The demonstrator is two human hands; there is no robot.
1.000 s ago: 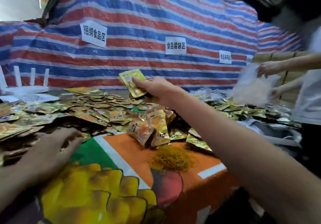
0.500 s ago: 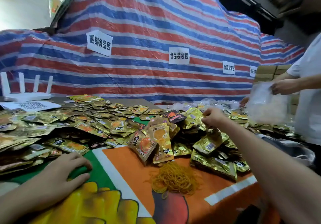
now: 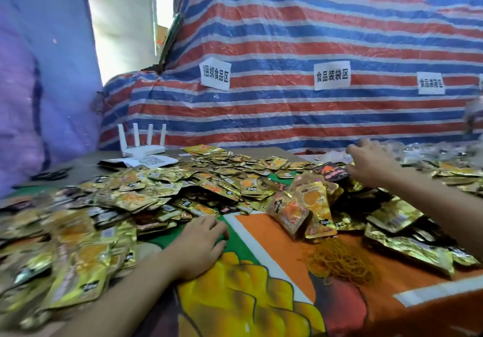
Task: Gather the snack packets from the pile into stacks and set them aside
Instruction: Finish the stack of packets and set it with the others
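Striped tarp [image 3: 287, 49], woven plastic in red, blue and white bands, hangs as backdrop with three white paper labels [image 3: 331, 75] taped on. Purple fabric [image 3: 26, 75] at far left, blurred. Worktop is covered with a printed cloth [image 3: 261, 232], orange, green and yellow, matte.

Snack packets [image 3: 183, 187] lie in a wide loose pile across the left and middle of the worktop: flat sealed pouches, shiny gold foil, crinkled, many with an orange print. More gold ones are heaped at right. A leaning bunch of orange-print packets [image 3: 305, 211] stands on edge near the middle, a black packet [image 3: 330, 172] just behind it. Heap of thin orange rubber bands [image 3: 339, 261] sits on the cloth in front of that bunch.

Crumpled clear plastic bags [image 3: 418, 151] at back right; contents cannot tell.

White router [image 3: 142, 143] with four upright antennas at back left, beside a QR-code sheet [image 3: 149, 160].

Left hand [image 3: 201, 245] rests palm down on the green patch of cloth, fingers [image 3: 219, 232] relaxed and spread, holding nothing, at the pile's near edge. Right hand [image 3: 371, 161] reaches to the far right of the pile, fingers bent down onto packets; cannot tell if they grip one.
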